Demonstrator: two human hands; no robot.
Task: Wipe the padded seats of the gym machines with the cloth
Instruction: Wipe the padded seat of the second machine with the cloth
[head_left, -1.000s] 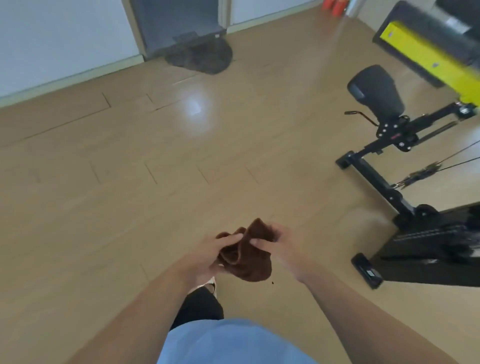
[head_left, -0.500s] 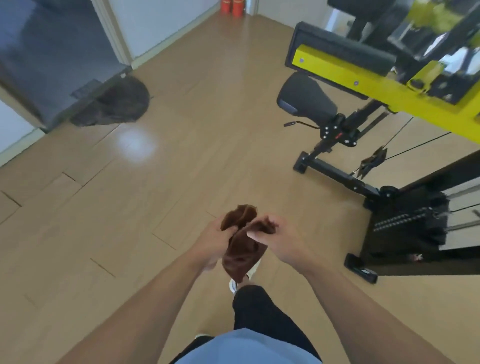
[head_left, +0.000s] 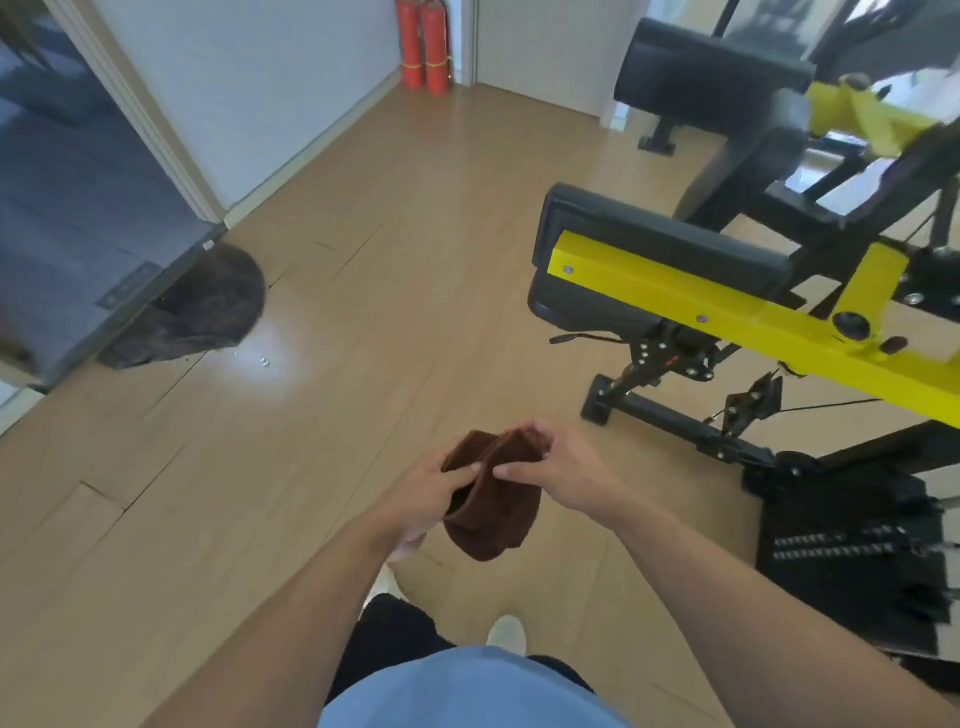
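Both hands gripping brown cloth (head_left: 493, 499) at lower centre of frame: our left hand (head_left: 431, 491) pinching its left fold, right hand (head_left: 558, 470) pinching top right edge, cloth hanging between. Padded seat (head_left: 587, 306) sitting right of centre under yellow beam (head_left: 727, 306), well apart from cloth. We are standing on wooden floor (head_left: 260, 493).

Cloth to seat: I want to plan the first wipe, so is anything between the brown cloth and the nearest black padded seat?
Nothing visible. Both hands hold the cloth over bare floor; the padded seat sits ahead to the right, partly under the yellow beam.
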